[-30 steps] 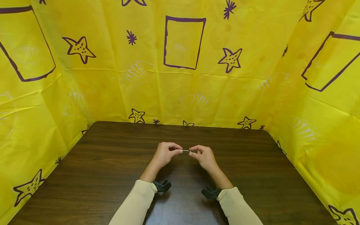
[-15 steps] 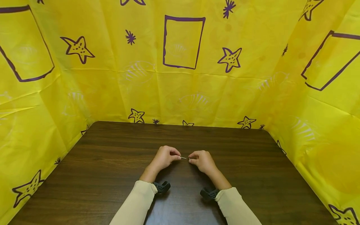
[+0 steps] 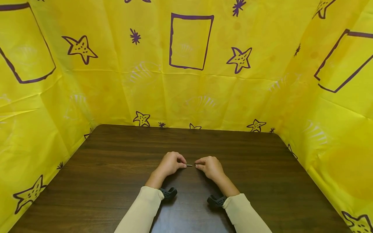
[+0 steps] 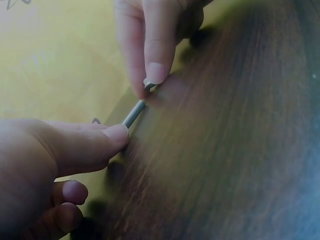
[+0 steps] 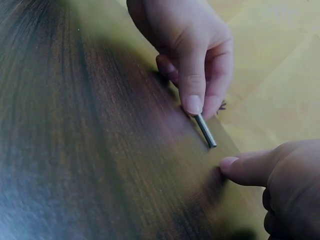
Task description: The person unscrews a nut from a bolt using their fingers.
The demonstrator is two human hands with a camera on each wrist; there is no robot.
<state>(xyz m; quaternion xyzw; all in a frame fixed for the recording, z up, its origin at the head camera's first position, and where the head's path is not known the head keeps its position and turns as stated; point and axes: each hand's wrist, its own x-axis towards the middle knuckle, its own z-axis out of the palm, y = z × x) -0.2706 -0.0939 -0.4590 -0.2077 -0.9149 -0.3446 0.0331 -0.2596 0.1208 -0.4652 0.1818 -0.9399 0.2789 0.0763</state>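
Observation:
Between thumb and fingertips, my left hand pinches a silvery threaded bolt, its free end pointing at the other hand. The fingers cover the bolt's far end. Facing it, my right hand pinches a small metal nut between thumb and index finger. A short gap separates bolt and nut in the head view. From the right wrist, the bolt's tip shows bare, while the nut is hidden behind the right thumb. Both hands are low over the middle of the table.
A dark wood-grain table lies under the hands. Yellow cloth printed with purple starfish and outlines encloses its back and both sides. Dark straps with blocky mounts sit on both wrists, below pale sleeves.
Both hands have come lower in the head view, toward the body. The bolt's end, earlier right at the nut, now stands a little apart from it. Both grips persist.

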